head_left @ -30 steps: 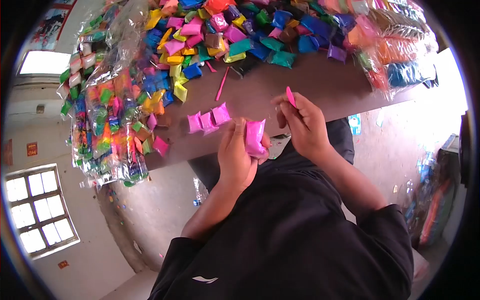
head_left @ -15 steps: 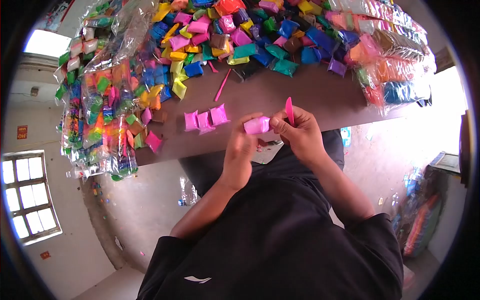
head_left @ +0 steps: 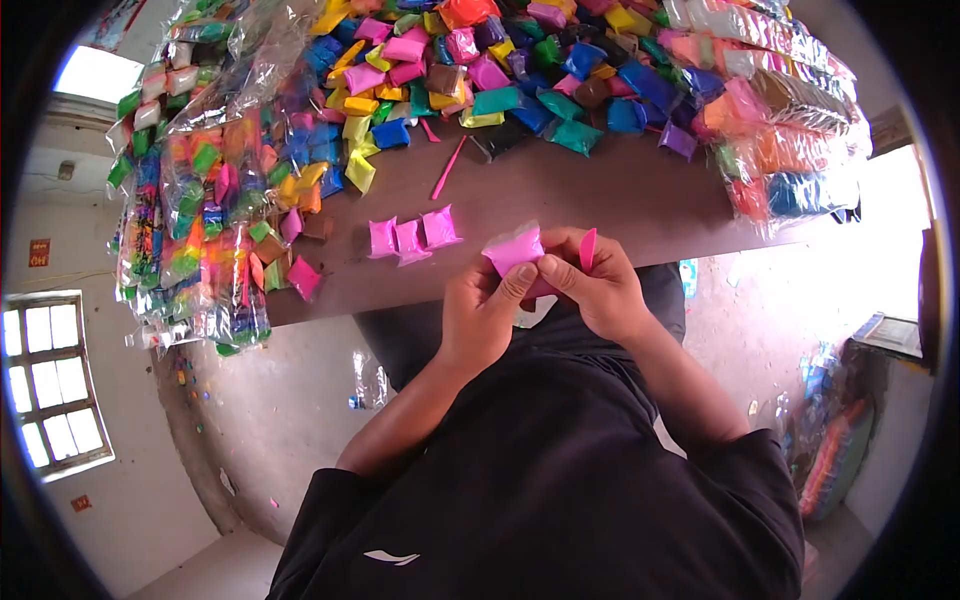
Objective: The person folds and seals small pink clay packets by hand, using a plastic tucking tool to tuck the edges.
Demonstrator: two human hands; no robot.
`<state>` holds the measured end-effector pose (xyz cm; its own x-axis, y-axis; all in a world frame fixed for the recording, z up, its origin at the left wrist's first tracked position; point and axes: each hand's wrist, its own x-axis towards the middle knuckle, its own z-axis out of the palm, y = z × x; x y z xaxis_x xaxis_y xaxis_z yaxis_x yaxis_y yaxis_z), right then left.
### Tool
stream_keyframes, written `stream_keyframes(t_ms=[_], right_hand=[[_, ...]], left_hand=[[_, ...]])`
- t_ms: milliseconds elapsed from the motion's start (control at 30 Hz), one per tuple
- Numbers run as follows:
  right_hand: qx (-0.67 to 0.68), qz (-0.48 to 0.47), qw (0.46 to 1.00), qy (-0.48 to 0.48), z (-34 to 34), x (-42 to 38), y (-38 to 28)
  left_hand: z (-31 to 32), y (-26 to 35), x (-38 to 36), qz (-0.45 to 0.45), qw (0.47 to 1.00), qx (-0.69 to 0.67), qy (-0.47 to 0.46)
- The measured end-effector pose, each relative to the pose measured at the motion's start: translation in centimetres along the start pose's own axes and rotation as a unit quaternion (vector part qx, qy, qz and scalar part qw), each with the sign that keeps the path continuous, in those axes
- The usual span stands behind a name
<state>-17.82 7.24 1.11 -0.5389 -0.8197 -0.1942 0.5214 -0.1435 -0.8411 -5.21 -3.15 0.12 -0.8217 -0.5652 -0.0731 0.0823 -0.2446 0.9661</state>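
A black T-shirt (head_left: 540, 470) is filling the foreground, with both forearms reaching forward from its sleeves. The left hand (head_left: 480, 310) is gripping a glossy pink packet (head_left: 515, 248), its thumb pressing on the front. The right hand (head_left: 607, 290) is pinching the same packet at its lower right, while a pink plastic modelling tool (head_left: 588, 250) is sticking up from between its fingers. The packet is hanging in the air just in front of the near edge of the desk (head_left: 590, 190), tilted a little. To the left, three small pink packets (head_left: 409, 241) are lying in a row on the desk. Beyond them, a slim pink stick (head_left: 447, 172) is resting at a slant. Farther back, a heap of multicoloured packets (head_left: 497, 101) is spreading across the desk, with clear bags of packets (head_left: 205, 210) lying along the left and stacked bagged packets (head_left: 795, 150) standing at the right. A barred window (head_left: 58, 385) is glowing at far left.
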Motion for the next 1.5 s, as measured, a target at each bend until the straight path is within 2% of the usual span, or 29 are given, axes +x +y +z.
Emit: stream_keyframes(t_ms=[67, 133, 167, 233, 333, 467, 533, 567, 633, 667, 733, 767, 800, 833, 867, 933, 967, 1067, 1200, 1267, 1333, 1400, 1433, 1500], right_hand=[[0.014, -0.020, 1.000, -0.008, -0.7, 0.1, 0.7], [-0.243, -0.083, 0.966, -0.033, -2.6, 0.1, 0.7], [-0.242, -0.081, 0.966, -0.033, -2.6, 0.0, 1.2], [-0.149, -0.070, 0.986, 0.019, -2.6, -0.1, 2.0], [-0.113, -0.049, 0.991, 0.047, -2.6, 0.4, 1.6], [-0.089, -0.056, 0.992, 0.062, -1.4, -0.2, 1.2], [-0.048, 0.025, 0.998, -0.017, -1.3, -0.9, 0.4], [-0.048, 0.026, 0.998, -0.017, -0.9, -1.1, 0.9], [-0.125, -0.034, 0.991, -0.024, -0.2, -1.1, 2.2], [-0.126, -0.034, 0.991, -0.023, -0.3, -1.1, 2.1], [0.035, 0.078, 0.996, 0.000, -0.7, -0.7, 1.8], [0.034, 0.080, 0.996, -0.001, -0.9, -0.5, 1.7], [0.084, 0.111, 0.990, 0.035, -1.1, -0.4, 1.6], [0.134, 0.141, 0.978, 0.070, -1.3, -0.1, 1.4], [0.184, 0.170, 0.962, 0.107, -1.4, 0.0, 1.3], [0.192, 0.184, 0.958, 0.111, -1.6, 0.2, 0.9], [0.203, 0.178, 0.959, 0.079, -1.9, 0.2, 1.2], [0.226, 0.168, 0.959, 0.028, -2.7, 0.1, 1.7], [0.262, 0.183, 0.947, 0.009, -3.4, 0.1, 2.4], [0.264, 0.165, 0.950, 0.002, -3.7, 0.2, 3.4], [0.265, 0.148, 0.953, -0.005, -3.4, 0.0, 3.5], [0.243, 0.124, 0.962, 0.023, -3.0, -0.5, 2.8], [0.244, 0.124, 0.962, 0.023, -2.4, -0.6, 2.4], [0.233, 0.106, 0.957, 0.135, -1.2, -0.6, 1.9]], left_hand=[[0.1, 0.1, 0.0, -0.001, 1.000, -0.004, -0.001], [0.3, 0.1, -0.2, -0.075, 0.995, -0.051, 0.031], [0.2, 0.0, 0.0, -0.076, 0.995, -0.051, 0.031], [-0.2, -0.1, 0.5, -0.128, 0.980, -0.152, 0.026], [0.2, 0.7, 0.6, -0.152, 0.974, -0.171, 0.000], [0.2, 0.0, 0.8, -0.160, 0.976, -0.148, 0.020], [0.5, -0.7, 1.1, -0.075, 0.990, 0.066, 0.103], [0.7, -0.9, 0.9, -0.076, 0.989, 0.066, 0.104], [1.7, 0.1, 1.0, 0.095, 0.949, 0.290, 0.081], [1.4, -0.3, 1.2, 0.095, 0.949, 0.289, 0.081], [0.4, -1.0, 1.9, 0.251, 0.849, 0.460, 0.068], [0.0, -1.2, 1.5, 0.250, 0.849, 0.460, 0.070], [-0.1, -0.7, 1.0, 0.136, 0.918, 0.360, 0.092], [-0.3, -0.4, 0.8, 0.020, 0.962, 0.250, 0.111], [-1.2, -0.6, 1.0, 0.020, 0.962, 0.249, 0.111], [-2.6, -1.1, 1.8, -0.009, 0.998, 0.017, 0.060], [-2.4, -1.8, 1.7, -0.015, 0.996, -0.023, 0.086], [-0.6, -0.7, 1.4, 0.012, 0.997, 0.053, 0.050], [1.0, 0.0, 0.0, 0.024, 0.998, 0.036, 0.040], [1.5, 0.2, 0.0, 0.160, 0.970, 0.178, 0.043], [1.3, 0.7, -0.1, 0.150, 0.963, 0.217, 0.049], [1.1, 0.7, -0.2, 0.139, 0.955, 0.256, 0.055], [1.0, 0.6, -0.3, 0.126, 0.967, 0.210, 0.064], [0.8, 0.7, -0.3, 0.112, 0.978, 0.164, 0.072]])
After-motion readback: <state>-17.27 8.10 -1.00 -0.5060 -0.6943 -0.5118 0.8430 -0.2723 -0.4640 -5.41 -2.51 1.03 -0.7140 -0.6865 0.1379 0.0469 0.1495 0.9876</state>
